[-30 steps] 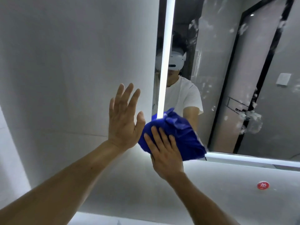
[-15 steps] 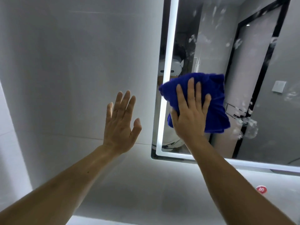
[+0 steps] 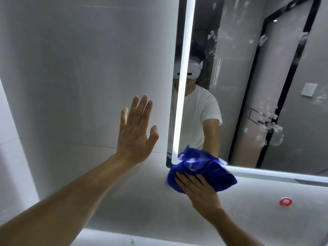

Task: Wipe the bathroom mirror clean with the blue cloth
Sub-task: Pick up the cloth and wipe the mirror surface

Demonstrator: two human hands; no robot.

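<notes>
The bathroom mirror (image 3: 248,86) hangs at the right, framed by a lit white strip, with white foam smears across its upper and right glass. A bunched blue cloth (image 3: 204,172) covers the mirror's lower left corner and spills onto the wall below it. My right hand (image 3: 198,190) presses flat on the cloth from beneath, fingers straight. My left hand (image 3: 136,132) lies flat against the grey wall left of the mirror, fingers spread upward, holding nothing.
Grey wall tiles (image 3: 79,77) fill the left and the area below the mirror. A small round red sticker (image 3: 285,201) sits on the wall at lower right. The mirror reflects a person in a white shirt and a dark door frame.
My right hand has swept the blue cloth down from the mirror's middle left to its lower left corner. My left hand has stayed flat on the wall.
</notes>
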